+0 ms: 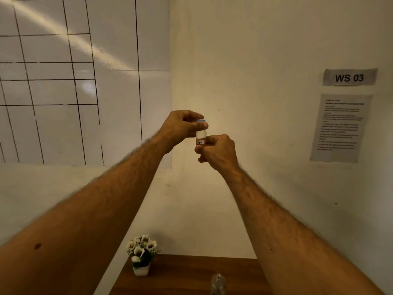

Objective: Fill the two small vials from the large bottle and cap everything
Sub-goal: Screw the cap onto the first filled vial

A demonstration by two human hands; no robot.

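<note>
I hold a small white vial (200, 135) up in front of the wall, well above the table. It carries a red-bordered label reading "17B". My right hand (217, 152) grips its lower body. My left hand (182, 126) pinches the blue cap (201, 120) sitting on the vial's top. A clear bottle (218, 283) stands on the wooden table at the bottom edge of the view, only its upper part showing. No second vial is in view.
A small white pot of artificial white flowers (141, 255) stands at the table's (180, 273) back left corner. On the right wall hang a "WS 03" sign (349, 77) and a printed sheet (340, 127). A lined whiteboard (85, 81) covers the left wall.
</note>
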